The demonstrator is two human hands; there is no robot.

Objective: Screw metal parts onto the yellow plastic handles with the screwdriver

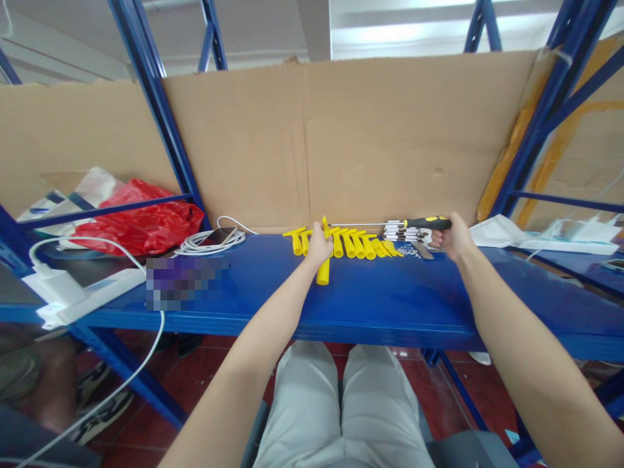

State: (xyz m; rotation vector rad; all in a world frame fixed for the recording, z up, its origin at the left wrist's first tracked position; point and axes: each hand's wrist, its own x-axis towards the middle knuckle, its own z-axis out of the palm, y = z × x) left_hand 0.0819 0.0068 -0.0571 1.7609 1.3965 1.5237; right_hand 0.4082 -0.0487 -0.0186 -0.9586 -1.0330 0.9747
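- Gripping a yellow T-shaped piece [322, 273] in the left hand [319, 247], before the row of yellow pieces [349, 244].
- Clasping a screwdriver [428, 223] in the right hand [457, 238], right of the row; tip contact unclear.
- Probably best to brace the piece, keeping the screwdriver level.
- Finding room before the row, to the blue shelf edge [370, 333]; cardboard [390, 143] close behind.

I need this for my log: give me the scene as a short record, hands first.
Left hand: holding a yellow tubular piece
Right hand: gripping a screwdriver by its handle
Shaft: points at the piece's upper end; contact unclear
Beside left hand: row of yellow parts
Near right hand: black-and-white pieces
Surface: blue shelf
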